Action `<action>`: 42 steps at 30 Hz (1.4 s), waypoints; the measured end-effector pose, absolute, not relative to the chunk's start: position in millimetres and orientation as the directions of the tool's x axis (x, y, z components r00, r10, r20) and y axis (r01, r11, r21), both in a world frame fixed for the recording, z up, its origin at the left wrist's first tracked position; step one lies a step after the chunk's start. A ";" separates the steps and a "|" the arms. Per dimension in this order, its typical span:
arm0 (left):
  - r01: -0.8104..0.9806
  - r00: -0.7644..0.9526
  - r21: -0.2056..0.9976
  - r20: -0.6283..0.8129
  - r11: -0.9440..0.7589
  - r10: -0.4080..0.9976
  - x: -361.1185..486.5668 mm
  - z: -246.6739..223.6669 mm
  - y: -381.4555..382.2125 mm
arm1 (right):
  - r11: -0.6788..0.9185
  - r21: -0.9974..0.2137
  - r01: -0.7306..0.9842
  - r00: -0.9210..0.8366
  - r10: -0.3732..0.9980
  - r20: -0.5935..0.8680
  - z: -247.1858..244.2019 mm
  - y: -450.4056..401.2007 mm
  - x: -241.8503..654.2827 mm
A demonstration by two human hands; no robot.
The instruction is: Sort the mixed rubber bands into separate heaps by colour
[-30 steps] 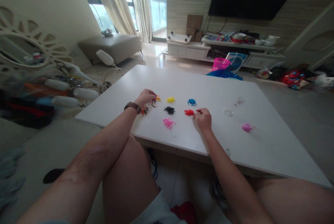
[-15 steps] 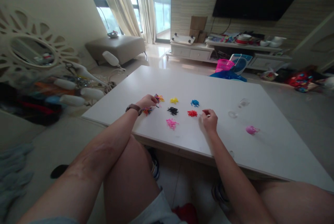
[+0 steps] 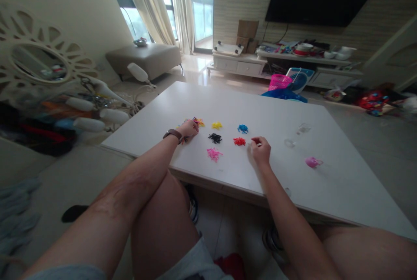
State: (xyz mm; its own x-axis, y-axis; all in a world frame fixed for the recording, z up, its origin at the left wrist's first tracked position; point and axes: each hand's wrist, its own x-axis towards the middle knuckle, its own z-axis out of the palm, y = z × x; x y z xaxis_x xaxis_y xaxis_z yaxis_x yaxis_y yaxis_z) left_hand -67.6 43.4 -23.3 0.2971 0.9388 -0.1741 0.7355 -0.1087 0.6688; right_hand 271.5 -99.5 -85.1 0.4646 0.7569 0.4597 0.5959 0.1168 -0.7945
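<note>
My left hand (image 3: 189, 128), with a brown watch on its wrist, is closed over a mixed-colour pile of small rubber bands (image 3: 198, 121) and hides part of it. What its fingers pinch is too small to make out. My right hand (image 3: 261, 149) rests on the table with curled fingers, just right of the red rubber bands (image 3: 239, 141); anything inside it is hidden. Between the hands lie separate piles of yellow rubber bands (image 3: 216, 125), black rubber bands (image 3: 215, 138), pink rubber bands (image 3: 214, 154) and blue rubber bands (image 3: 243, 128).
The white table (image 3: 208, 101) carries a pink pouch-like object (image 3: 313, 162), a clear ring-shaped piece (image 3: 289, 143) and a clear plastic piece (image 3: 303, 128) on the right. Beyond the table stands a pink basket (image 3: 280, 81). A white lamp (image 3: 114, 116) is to the left.
My left hand has shifted slightly right and toward me, over the mixed pile; the dark bit seen at its fingertips no longer shows. My right hand has hardly moved.
</note>
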 end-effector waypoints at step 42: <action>0.905 -0.083 0.381 -0.277 0.189 0.957 -81.2 -15.2 48.5 | 0.114 -0.794 0.597 0.439 0.783 0.442 -86.6 -99.5 270.5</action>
